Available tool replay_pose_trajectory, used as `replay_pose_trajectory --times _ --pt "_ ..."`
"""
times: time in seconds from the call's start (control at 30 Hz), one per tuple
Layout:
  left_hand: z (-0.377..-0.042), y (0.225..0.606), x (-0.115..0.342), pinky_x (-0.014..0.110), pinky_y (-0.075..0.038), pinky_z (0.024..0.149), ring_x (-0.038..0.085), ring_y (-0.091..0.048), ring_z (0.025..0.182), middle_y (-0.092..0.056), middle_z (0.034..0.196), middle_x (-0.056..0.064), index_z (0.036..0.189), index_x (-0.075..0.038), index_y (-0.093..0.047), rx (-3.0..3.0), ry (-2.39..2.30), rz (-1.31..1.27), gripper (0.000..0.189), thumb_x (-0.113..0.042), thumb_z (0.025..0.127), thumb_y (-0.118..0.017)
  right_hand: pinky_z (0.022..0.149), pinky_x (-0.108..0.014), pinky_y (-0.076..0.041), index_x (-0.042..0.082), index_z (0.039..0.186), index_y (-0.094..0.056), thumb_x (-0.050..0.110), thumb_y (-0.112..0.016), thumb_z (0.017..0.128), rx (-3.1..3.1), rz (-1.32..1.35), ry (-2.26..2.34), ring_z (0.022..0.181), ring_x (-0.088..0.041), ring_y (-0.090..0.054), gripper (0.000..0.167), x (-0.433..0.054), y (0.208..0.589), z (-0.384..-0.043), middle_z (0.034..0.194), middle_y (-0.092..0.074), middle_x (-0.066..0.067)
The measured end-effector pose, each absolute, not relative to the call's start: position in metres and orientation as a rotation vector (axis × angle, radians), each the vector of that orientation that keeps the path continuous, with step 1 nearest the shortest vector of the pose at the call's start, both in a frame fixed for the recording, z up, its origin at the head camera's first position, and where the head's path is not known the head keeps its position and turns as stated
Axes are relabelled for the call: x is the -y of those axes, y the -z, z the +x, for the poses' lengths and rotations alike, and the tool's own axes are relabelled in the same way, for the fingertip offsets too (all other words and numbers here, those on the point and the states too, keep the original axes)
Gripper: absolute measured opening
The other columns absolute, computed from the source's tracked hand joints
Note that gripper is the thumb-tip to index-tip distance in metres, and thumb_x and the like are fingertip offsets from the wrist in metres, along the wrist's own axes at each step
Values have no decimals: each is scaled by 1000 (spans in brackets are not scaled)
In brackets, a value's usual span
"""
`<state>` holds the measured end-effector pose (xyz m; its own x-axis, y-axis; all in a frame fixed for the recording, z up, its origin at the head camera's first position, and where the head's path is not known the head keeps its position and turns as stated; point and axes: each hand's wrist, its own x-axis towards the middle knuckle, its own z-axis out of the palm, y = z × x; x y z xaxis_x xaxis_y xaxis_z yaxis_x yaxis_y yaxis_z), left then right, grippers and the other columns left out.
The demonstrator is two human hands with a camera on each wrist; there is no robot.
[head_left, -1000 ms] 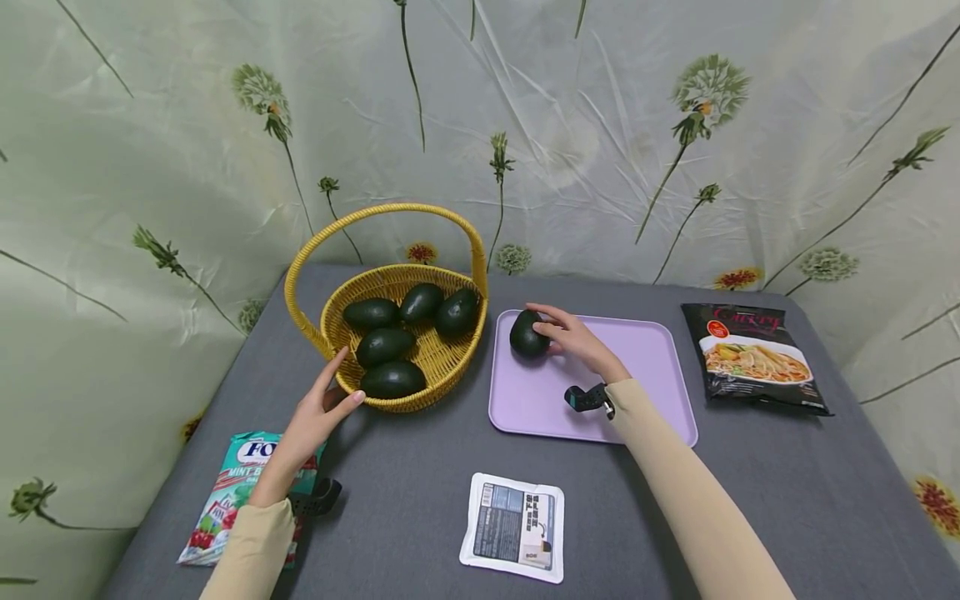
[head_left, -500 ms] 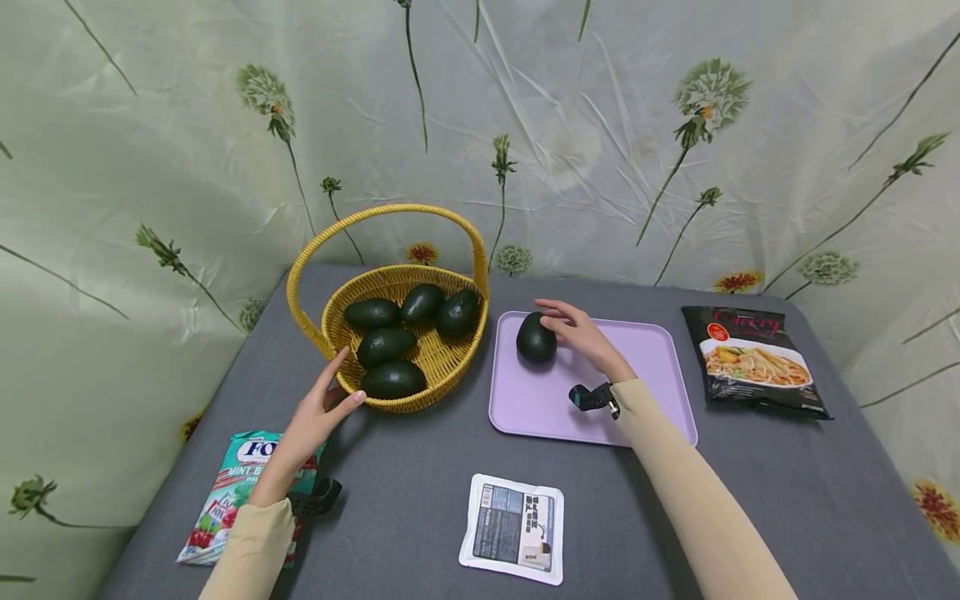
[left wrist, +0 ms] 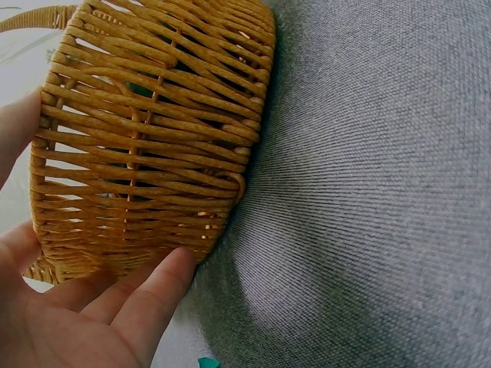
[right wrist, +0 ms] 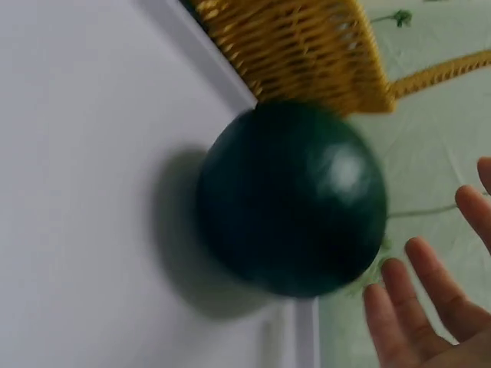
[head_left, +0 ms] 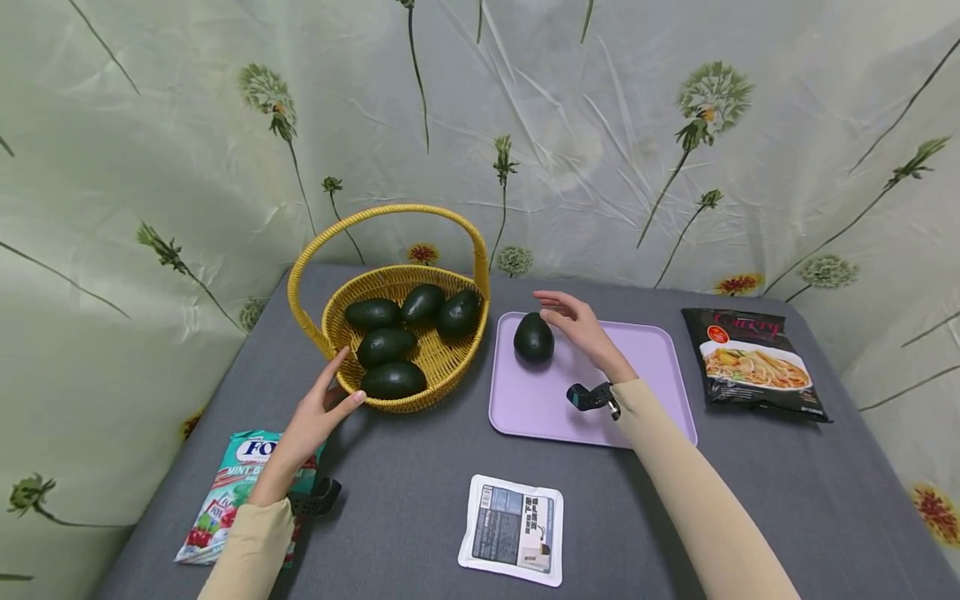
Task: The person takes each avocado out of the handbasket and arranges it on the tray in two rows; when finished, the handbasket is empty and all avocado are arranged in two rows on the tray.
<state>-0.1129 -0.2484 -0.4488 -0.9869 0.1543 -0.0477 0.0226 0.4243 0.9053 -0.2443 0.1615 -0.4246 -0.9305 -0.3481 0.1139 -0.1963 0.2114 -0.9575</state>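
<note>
A dark green avocado (head_left: 534, 339) sits on the lilac tray (head_left: 600, 417), near its left end. Just right of and above it hovers my right hand (head_left: 581, 333), fingers spread; the right wrist view shows a gap between the fingertips (right wrist: 391, 268) and the fruit (right wrist: 295, 199). At the left, a yellow wicker basket (head_left: 450, 367) with a tall handle holds several avocados (head_left: 393, 380). My left hand (head_left: 315, 421) rests against its front-left side, thumb and forefinger at the rim. In the left wrist view other fingers (left wrist: 157, 295) lie fairly straight along the woven wall (left wrist: 153, 138).
A teal candy bag (head_left: 225, 492) lies under my left forearm. In front of the tray is a white flat pouch (head_left: 512, 530). The black curry noodle packet (head_left: 753, 362) lies right of the tray. A floral curtain (head_left: 585, 150) hangs behind the grey table (head_left: 405, 517).
My right hand has let go of the avocado and lifted off it, slightly up and right. The avocado stays on the tray, more upright. My left hand has not moved.
</note>
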Motion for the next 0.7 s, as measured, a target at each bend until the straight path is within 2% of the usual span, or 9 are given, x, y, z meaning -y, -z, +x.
replay_pose_trajectory --times 0.2,0.43,0.7 --pt "-112 446 247 65 -29 99 47 -35 130 -9 158 14 156 -25 -10 -2549 -1618 167 73 -23 99 -56 98 -36 -42 -5 131 -54 6 -56 96 -2274 -640 1877 119 -35 -51 36 -136 408 -240 129 -54 -23" --pt "-112 446 247 65 -29 99 48 -36 129 -9 158 14 156 -25 -11 -2554 -1614 163 73 -23 99 -56 92 -36 -46 -5 130 -55 6 -56 97 -2092 -900 1744 114 -37 -54 35 -83 394 -235 126 -55 -26" --pt "-112 448 247 65 -28 99 48 -34 130 -9 158 14 156 -25 -10 -2562 -1594 142 73 -29 99 -55 95 -32 -44 -8 126 -56 0 -57 94 -1937 -1150 1429 117 -37 -52 33 -17 391 -234 125 -56 -25"
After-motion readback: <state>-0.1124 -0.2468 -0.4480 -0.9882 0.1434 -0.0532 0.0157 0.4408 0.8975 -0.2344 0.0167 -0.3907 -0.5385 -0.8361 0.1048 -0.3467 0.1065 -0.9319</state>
